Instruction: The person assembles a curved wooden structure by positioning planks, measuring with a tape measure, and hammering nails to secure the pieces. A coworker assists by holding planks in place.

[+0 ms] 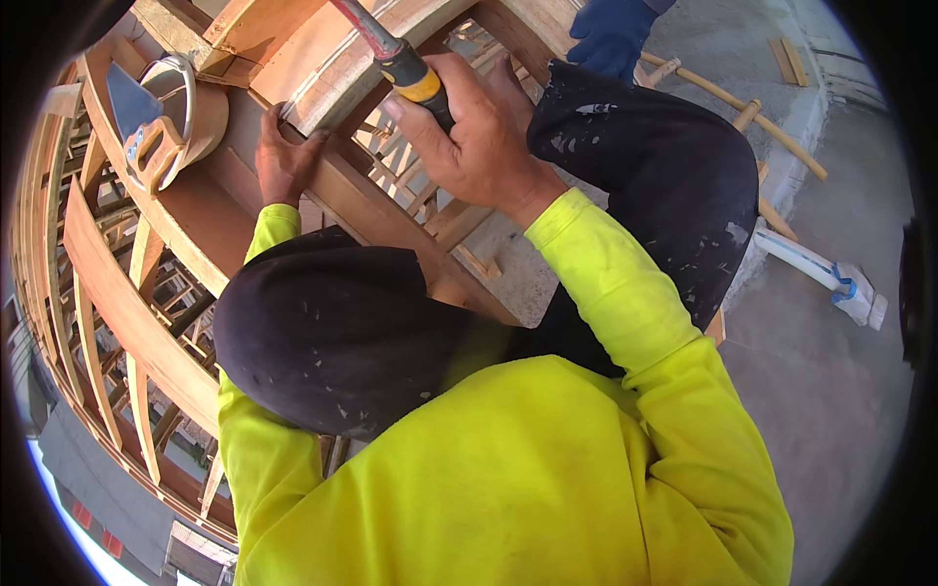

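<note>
While the view looks straight down past a dark cap, the following shows.

Count: two bare hands; one hammer; one handsaw; one white pipe piece; one blue-gloved hand of another person; several curved timber ribs, not countable where they crowd toward the rim.

Hammer (405, 63): reddish shank running up and left out of view, then a black and yellow grip. The head is cut off by the upper edge. It sits above the curved timber formwork (362, 195), near the top centre of the picture.

Right hand (474, 132): fingers curled tight round the black and yellow grip, thumb side facing the camera, wrist bent, yellow sleeve running down and right from it.

Left hand (283, 156): lying on the top edge of a curved plank, fingertips pinched together at the plank's edge. Whether they hold a nail or anything small, cannot tell; too small to see.

Handsaw (147, 127): blue-grey blade, pale wooden handle, resting on the formwork, left of the left hand and apart from it.

Gloved hand (611, 34): blue glove, top edge, beyond a dark trouser knee flecked with pale spots.

Pipe piece (821, 273): white with a blue band, lying on the grey concrete floor (831, 391) at right, well apart from both hands.
</note>
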A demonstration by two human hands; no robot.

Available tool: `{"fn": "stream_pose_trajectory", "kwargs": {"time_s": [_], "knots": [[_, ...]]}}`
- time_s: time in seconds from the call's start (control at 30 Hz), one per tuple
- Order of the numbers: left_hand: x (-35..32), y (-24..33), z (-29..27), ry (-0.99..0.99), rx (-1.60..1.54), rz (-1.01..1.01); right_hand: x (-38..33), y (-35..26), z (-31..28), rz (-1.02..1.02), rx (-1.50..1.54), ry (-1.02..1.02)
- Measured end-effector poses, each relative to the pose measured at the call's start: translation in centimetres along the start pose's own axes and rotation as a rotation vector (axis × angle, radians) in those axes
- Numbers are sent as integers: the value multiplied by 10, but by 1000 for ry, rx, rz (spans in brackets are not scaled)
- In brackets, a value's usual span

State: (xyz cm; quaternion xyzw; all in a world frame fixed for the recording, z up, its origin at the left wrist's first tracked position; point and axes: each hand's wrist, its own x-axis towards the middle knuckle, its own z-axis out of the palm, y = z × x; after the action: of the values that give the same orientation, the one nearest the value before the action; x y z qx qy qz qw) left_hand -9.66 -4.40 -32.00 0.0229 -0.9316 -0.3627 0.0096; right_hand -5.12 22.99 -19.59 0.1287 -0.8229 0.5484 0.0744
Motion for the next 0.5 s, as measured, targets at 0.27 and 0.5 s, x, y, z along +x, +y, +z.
{"fn": "stream_pose_trajectory", "kwargs": {"time_s": [0.27, 0.5], "knots": [[15, -3, 7, -6, 79, -82, -48, 65, 18, 394, -122, -275], [9, 22, -3, -28, 60, -138, -66, 74, 53, 1536, 720, 37]]}}
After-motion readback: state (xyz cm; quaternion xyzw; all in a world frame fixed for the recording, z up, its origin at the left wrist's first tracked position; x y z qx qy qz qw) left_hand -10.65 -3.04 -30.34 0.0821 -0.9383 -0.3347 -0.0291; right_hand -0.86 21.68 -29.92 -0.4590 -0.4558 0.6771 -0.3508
